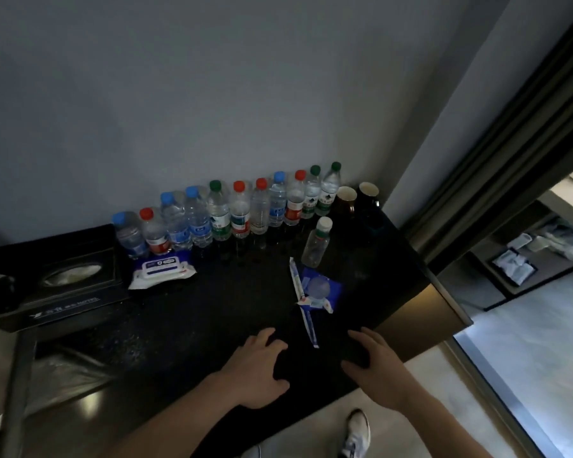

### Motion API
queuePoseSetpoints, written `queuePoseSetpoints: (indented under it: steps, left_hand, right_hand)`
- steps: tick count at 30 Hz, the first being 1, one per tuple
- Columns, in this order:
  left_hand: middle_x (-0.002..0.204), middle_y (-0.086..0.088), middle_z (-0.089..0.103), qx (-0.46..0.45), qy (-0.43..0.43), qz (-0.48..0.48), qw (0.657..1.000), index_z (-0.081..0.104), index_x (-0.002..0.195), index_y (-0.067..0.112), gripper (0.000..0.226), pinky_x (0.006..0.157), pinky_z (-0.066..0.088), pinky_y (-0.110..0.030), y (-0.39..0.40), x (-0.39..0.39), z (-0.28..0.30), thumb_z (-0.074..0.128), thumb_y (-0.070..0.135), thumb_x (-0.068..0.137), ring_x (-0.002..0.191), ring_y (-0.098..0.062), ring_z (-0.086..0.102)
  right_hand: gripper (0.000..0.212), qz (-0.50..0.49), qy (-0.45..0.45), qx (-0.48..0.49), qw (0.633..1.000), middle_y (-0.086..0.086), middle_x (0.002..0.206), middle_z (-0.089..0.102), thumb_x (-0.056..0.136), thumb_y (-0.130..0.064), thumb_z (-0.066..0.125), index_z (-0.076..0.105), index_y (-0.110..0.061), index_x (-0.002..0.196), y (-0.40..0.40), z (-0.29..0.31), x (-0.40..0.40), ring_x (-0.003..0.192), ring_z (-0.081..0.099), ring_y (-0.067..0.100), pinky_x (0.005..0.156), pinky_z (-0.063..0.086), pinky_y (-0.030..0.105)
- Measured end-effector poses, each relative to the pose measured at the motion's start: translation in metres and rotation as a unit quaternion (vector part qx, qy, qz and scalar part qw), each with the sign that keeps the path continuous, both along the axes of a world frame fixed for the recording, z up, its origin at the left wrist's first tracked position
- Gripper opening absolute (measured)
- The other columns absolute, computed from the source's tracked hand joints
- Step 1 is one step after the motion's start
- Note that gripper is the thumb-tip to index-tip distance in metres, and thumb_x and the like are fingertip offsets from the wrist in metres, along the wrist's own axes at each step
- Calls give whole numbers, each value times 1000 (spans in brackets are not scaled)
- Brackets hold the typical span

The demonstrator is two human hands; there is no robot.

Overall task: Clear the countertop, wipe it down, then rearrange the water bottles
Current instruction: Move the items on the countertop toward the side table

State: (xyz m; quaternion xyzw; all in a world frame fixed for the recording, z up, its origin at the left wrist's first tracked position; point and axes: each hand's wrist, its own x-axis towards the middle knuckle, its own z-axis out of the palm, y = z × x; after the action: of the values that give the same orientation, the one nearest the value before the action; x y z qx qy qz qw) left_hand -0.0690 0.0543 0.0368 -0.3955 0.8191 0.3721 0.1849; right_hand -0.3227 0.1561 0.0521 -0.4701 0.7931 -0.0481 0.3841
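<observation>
A row of several water bottles [239,209] with blue, red and green caps stands along the wall at the back of the dark countertop [196,312]. One empty white-capped bottle [316,242] stands apart in front of the row. Blue and white wrappers [315,292] with a long packet [306,312] lie on the counter right of centre. A pack of wet wipes [162,269] lies at the left. My left hand [262,368] and my right hand [374,361] hover over the counter's near edge, fingers spread, holding nothing.
A black tissue box [63,282] sits at the left end. Two dark mugs [358,196] stand at the back right corner. A lined waste bin [57,375] is below left. The counter ends at the right beside a dark door frame [510,153].
</observation>
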Motion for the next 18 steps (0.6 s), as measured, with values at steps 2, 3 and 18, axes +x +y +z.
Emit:
queuePoseSetpoints:
  steps: [2, 3, 18]
  left_hand:
    - [169, 6, -2, -1, -4, 23, 1000, 25, 158, 32, 77, 123, 27, -43, -3, -13, -8, 61, 53, 93, 153, -24, 17]
    - [169, 5, -3, 4, -9, 39, 999, 25, 158, 32, 77, 123, 27, -42, -4, -21, -14, 61, 52, 93, 153, -25, 17]
    - [170, -8, -13, 81, -92, 267, 956, 22, 160, 35, 78, 123, 22, -50, -33, -197, -95, 57, 45, 91, 156, -35, 0]
  right_hand:
    - [71, 16, 8, -2, 1000, -2, 168, 19, 95, -43, 70, 37, -33, 157, -22, -13, -16, 149, 36, 19, 120, 35, 31]
    - [70, 20, 12, 0, 1000, -2, 168, 21, 94, -42, 70, 38, -32, 156, -34, -21, -25, 149, 36, 19, 120, 34, 31]
    - [74, 106, -23, 67, 992, 3, 158, 36, 92, -29, 74, 40, -22, 157, -156, -90, -160, 137, 50, 19, 115, 39, 33]
